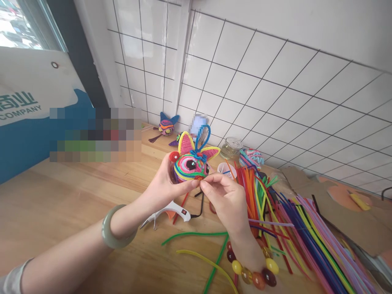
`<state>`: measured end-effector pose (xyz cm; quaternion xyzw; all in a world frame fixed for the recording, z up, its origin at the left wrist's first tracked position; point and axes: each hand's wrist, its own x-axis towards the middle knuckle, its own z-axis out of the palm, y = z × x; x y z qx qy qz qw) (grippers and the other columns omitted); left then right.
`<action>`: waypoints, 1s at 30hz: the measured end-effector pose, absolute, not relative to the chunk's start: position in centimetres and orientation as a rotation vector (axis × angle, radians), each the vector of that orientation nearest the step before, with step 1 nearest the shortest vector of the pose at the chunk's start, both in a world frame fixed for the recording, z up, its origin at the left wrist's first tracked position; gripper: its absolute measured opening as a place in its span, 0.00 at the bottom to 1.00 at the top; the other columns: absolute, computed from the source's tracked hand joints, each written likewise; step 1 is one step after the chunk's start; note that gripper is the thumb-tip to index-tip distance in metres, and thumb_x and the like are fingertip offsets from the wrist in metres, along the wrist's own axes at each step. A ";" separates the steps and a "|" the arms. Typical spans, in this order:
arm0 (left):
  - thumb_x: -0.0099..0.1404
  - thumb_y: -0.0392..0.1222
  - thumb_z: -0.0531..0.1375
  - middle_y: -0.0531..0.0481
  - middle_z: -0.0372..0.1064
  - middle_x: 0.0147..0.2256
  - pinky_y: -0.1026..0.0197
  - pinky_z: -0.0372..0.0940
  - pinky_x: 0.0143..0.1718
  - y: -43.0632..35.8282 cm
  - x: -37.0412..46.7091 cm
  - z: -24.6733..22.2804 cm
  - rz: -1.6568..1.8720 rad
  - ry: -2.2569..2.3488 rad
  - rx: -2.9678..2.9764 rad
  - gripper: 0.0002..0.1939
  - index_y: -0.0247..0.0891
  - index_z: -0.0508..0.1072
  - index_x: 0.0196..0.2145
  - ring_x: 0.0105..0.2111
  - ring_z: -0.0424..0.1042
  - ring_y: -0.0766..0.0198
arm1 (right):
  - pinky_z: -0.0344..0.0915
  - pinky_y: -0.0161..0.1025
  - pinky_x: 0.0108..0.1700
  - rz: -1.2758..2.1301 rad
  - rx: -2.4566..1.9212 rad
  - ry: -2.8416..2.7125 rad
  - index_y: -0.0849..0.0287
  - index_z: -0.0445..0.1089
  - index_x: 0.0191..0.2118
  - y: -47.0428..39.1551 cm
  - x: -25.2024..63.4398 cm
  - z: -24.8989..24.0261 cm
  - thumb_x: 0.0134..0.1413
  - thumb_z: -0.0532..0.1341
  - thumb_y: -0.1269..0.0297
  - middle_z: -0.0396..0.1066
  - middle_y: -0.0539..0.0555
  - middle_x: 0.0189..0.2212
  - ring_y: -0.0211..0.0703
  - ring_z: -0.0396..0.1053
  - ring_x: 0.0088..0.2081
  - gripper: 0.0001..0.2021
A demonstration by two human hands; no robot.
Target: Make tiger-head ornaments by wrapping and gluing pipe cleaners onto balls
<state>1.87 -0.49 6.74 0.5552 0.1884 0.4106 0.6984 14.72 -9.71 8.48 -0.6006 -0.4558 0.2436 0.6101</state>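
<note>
A colourful pipe-cleaner animal head (186, 166) with pink ears edged in yellow, a black eye and a blue loop on top is held up above the wooden table. My left hand (167, 179) is wrapped round its left side and underside, the thumb reaching along the bottom front. The thumb and fingers of my right hand (225, 196) pinch at a small orange-red part at its lower front; what exactly lies between the fingertips is mostly hidden. Below the hands lies a white glue gun (176, 209) with a red switch and a black cord.
Bundles of coloured pipe cleaners (318, 241) spread over the right side. Loose green (196, 234) and yellow (208, 259) stems lie in front. Along the tiled wall stand a blue-eared figure (166, 125), a glass jar (231, 148) and a light-blue ball (251, 158). Cardboard (321, 204) lies far right.
</note>
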 end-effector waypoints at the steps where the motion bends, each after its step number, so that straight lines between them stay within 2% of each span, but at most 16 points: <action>1: 0.54 0.40 0.71 0.45 0.71 0.47 0.55 0.67 0.50 -0.5 1.8 6.7 0.917 0.429 1.251 0.28 0.38 0.61 0.47 0.48 0.72 0.56 | 0.72 0.35 0.32 0.556 -1.386 -1.056 0.57 0.73 0.27 -9.7 14.7 8.5 0.49 0.66 0.64 0.76 0.50 0.25 0.40 0.74 0.28 0.04; 14: 0.56 0.40 0.70 0.46 0.72 0.45 0.57 0.67 0.47 -0.3 1.8 6.4 0.933 0.417 1.335 0.26 0.38 0.61 0.46 0.46 0.72 0.58 | 0.70 0.34 0.31 0.653 -1.374 -0.986 0.57 0.71 0.29 -9.7 14.7 8.2 0.47 0.69 0.61 0.74 0.49 0.25 0.38 0.72 0.28 0.07; 24: 0.55 0.41 0.70 0.46 0.72 0.44 0.55 0.67 0.47 -0.5 1.7 6.6 0.886 0.433 1.335 0.24 0.38 0.62 0.44 0.46 0.73 0.55 | 0.60 0.31 0.22 0.741 -1.340 -0.979 0.57 0.70 0.29 -9.8 15.1 8.3 0.46 0.70 0.60 0.70 0.46 0.22 0.31 0.61 0.20 0.10; 30: 0.55 0.43 0.70 0.46 0.73 0.44 0.54 0.67 0.49 -0.3 1.7 6.5 0.871 0.443 1.327 0.24 0.39 0.63 0.44 0.46 0.73 0.54 | 0.58 0.30 0.20 0.740 -1.364 -0.983 0.57 0.68 0.28 -9.8 15.1 8.5 0.46 0.69 0.59 0.68 0.46 0.21 0.32 0.61 0.20 0.10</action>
